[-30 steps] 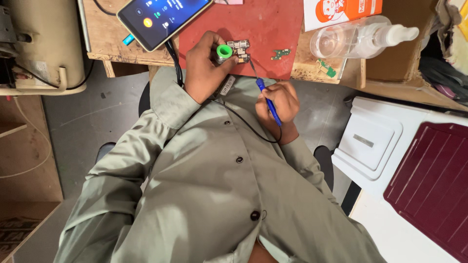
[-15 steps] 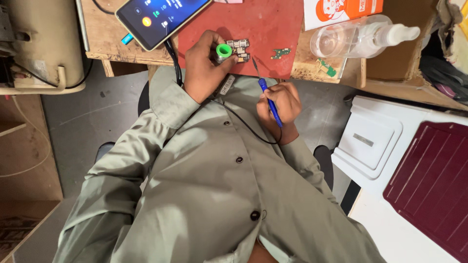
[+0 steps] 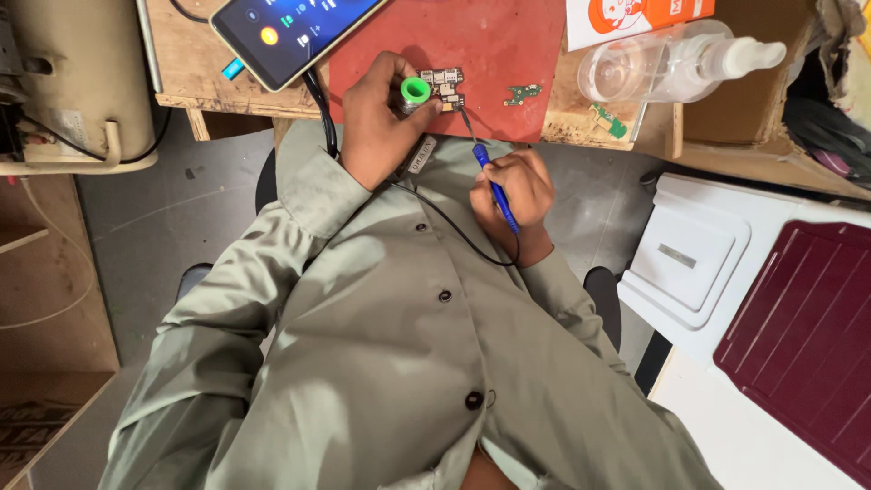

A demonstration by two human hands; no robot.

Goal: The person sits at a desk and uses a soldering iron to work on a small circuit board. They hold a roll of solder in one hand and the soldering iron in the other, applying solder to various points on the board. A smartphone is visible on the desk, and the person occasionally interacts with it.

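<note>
Grey-green long-sleeved shirt with dark buttons.

A small electronics repair workshop: a worn wooden bench with a red work mat, loose circuit boards, a smartphone on a cable, and a clear pump bottle.

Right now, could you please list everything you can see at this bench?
Mat: one, red, on the wooden bench.
Circuit board: one, dark, on the mat.
Small board: one, green, on the mat, right of it.
Green-capped spool: one, in the left grip.
Soldering iron: one, blue handle, tip at the circuit board.
Phone: one, lit, bench top left.
Spray bottle: one, clear, lying on the bench.
Case: one, white, lower right.
Shirt: one, grey-green.
Left hand: holds spool.
Right hand: holds iron.
</note>
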